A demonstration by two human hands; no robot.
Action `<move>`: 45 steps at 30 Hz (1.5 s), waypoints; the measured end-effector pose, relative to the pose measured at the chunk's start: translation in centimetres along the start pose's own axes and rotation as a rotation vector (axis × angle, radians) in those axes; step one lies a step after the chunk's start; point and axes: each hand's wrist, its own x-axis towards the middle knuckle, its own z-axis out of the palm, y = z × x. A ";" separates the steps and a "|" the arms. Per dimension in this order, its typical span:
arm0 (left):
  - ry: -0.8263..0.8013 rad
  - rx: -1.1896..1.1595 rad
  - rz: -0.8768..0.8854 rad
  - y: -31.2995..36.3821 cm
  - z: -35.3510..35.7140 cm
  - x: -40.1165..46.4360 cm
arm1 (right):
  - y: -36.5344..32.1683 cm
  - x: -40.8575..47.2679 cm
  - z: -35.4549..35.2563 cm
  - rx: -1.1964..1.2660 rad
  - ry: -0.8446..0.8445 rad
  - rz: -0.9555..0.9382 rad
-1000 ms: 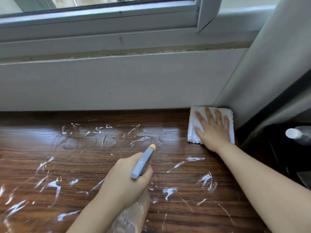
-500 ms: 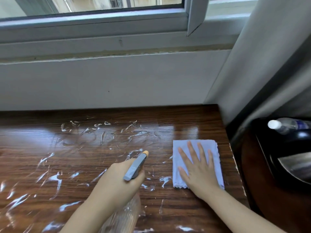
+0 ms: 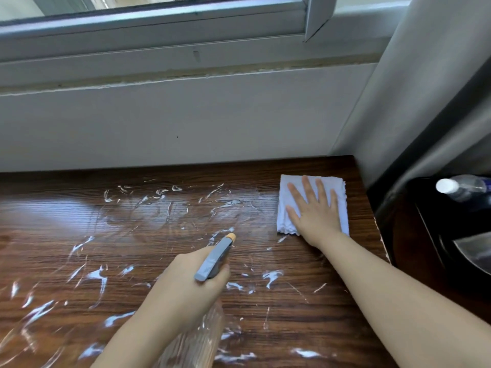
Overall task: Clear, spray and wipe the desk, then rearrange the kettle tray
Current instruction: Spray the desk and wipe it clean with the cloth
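Right hand: grip spread flat, pressing white cloth onto wet bench, far right corner. Left hand: grip curled round spray bottle.

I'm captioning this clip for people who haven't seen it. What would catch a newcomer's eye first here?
Probably the white foam streaks smeared across the dark wooden desk, thickest on its left and near parts. Next, the right hand pressed flat on a white cloth in the far right corner by the wall, and the left hand gripping a clear spray bottle with a grey head in the foreground.
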 end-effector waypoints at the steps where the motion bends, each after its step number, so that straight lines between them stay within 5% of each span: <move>1: -0.006 -0.003 -0.002 -0.1 0.1 0.0 | 0.7 0.0 -0.2 0.008 -0.009 0.024; 10: -0.017 0.024 0.006 1.0 1.6 -1.4 | 6.0 -4.9 0.5 -0.019 -0.010 0.081; 21: 0.050 -0.085 -0.034 1.3 3.3 -5.4 | 4.1 -15.9 3.5 -0.033 0.043 -0.164; 29: 0.011 -0.085 -0.033 0.1 3.8 -4.9 | 0.8 -12.8 3.2 -0.053 0.048 -0.329; 36: 0.017 -0.010 -0.011 -0.2 1.8 -2.9 | -1.6 -5.1 1.9 -0.021 0.015 -0.221; 45: -0.044 0.058 0.032 -1.0 2.6 -2.8 | 3.3 -3.6 0.8 -0.022 0.016 0.006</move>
